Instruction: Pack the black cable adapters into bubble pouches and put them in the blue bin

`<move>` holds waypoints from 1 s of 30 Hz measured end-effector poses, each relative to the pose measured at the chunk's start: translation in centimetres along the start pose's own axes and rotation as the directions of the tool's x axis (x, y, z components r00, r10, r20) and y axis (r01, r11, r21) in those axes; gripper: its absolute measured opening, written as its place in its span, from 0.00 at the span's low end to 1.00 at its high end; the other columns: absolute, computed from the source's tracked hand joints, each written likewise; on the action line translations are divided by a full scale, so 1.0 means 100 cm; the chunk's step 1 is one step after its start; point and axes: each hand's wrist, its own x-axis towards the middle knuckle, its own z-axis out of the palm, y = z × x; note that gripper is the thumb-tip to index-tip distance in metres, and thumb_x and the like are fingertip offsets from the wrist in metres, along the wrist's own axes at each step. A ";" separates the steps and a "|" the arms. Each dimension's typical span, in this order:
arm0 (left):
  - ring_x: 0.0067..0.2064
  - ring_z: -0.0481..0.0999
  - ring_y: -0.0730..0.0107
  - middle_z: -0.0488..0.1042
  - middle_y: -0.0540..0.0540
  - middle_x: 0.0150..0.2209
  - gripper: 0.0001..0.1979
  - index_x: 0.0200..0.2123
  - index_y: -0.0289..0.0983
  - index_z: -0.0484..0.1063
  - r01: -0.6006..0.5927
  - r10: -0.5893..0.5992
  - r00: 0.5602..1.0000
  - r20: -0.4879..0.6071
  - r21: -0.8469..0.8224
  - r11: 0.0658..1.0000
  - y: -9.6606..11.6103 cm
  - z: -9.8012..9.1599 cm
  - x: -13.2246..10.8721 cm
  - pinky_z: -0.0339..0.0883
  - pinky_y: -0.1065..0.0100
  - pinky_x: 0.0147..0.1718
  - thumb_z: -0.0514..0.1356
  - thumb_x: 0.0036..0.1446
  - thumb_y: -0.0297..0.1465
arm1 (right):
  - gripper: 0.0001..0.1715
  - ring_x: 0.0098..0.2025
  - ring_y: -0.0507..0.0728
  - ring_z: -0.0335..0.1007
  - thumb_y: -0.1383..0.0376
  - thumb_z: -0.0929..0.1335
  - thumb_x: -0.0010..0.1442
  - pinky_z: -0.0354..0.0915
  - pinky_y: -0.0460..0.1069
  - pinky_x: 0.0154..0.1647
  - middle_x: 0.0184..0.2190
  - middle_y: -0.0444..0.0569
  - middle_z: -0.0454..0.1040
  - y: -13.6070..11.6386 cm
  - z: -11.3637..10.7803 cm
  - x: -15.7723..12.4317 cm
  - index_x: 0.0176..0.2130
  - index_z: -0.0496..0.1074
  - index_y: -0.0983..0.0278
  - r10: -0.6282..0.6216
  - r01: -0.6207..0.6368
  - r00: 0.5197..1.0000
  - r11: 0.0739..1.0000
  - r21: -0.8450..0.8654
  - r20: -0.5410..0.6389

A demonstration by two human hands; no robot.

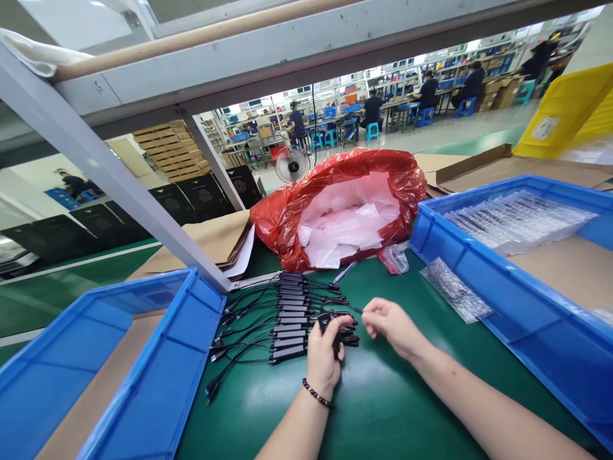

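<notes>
My left hand [325, 361], with a beaded bracelet on its wrist, is closed around a black cable adapter [324, 320], mostly covered by the fingers. Just to the right, my right hand [390, 326] pinches the end of a thin black cable [357, 310]; whether it belongs to the same adapter I cannot tell. Behind and left of my left hand, a row of grey-and-black cable adapters [290, 314] lies side by side on the green table [383, 409], their leads spreading to both sides.
A blue bin [191, 358] stands at left. Another blue bin [479, 255] at right holds bubble-wrapped packs [517, 220]; one bubble-wrap pouch [454, 291] lies against its wall. A red plastic bag [282, 220] with white pouches sits behind. A metal shelf beam [287, 48] crosses overhead.
</notes>
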 end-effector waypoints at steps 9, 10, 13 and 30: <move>0.12 0.61 0.82 0.65 0.55 0.15 0.15 0.30 0.34 0.63 0.101 -0.114 0.980 0.165 0.081 0.992 -0.004 0.005 -0.007 0.43 0.81 0.08 0.62 0.45 0.39 | 0.33 0.27 0.48 0.65 0.63 0.74 0.38 0.62 0.43 0.23 0.35 0.44 0.67 0.008 0.010 -0.017 0.45 0.62 0.62 0.069 -0.055 0.896 0.998 -0.043 0.439; 0.12 0.61 0.81 0.65 0.55 0.14 0.16 0.31 0.34 0.64 0.139 -0.170 0.959 0.226 0.145 0.980 -0.006 0.008 -0.010 0.42 0.81 0.07 0.62 0.45 0.39 | 0.35 0.24 0.48 0.65 0.59 0.73 0.40 0.62 0.43 0.20 0.37 0.45 0.67 0.008 0.009 -0.017 0.47 0.61 0.61 0.107 -0.106 0.882 0.994 -0.028 0.459; 0.10 0.62 0.79 0.67 0.55 0.13 0.17 0.36 0.33 0.64 0.208 -0.306 0.885 0.350 0.291 0.934 -0.011 0.014 -0.015 0.43 0.81 0.06 0.62 0.43 0.35 | 0.25 0.19 0.48 0.62 0.50 0.69 0.46 0.57 0.43 0.13 0.33 0.47 0.68 0.010 0.009 -0.016 0.38 0.67 0.65 0.169 -0.169 0.887 0.985 -0.038 0.430; 0.22 0.75 0.68 0.74 0.44 0.22 0.15 0.25 0.32 0.64 0.230 -0.267 0.939 0.216 0.182 0.956 -0.010 0.006 -0.007 0.58 0.78 0.12 0.63 0.38 0.36 | 0.18 0.30 0.53 0.66 0.57 0.64 0.54 0.63 0.48 0.31 0.34 0.48 0.71 -0.018 0.014 0.034 0.42 0.70 0.64 -0.328 0.338 0.941 0.895 -0.291 0.084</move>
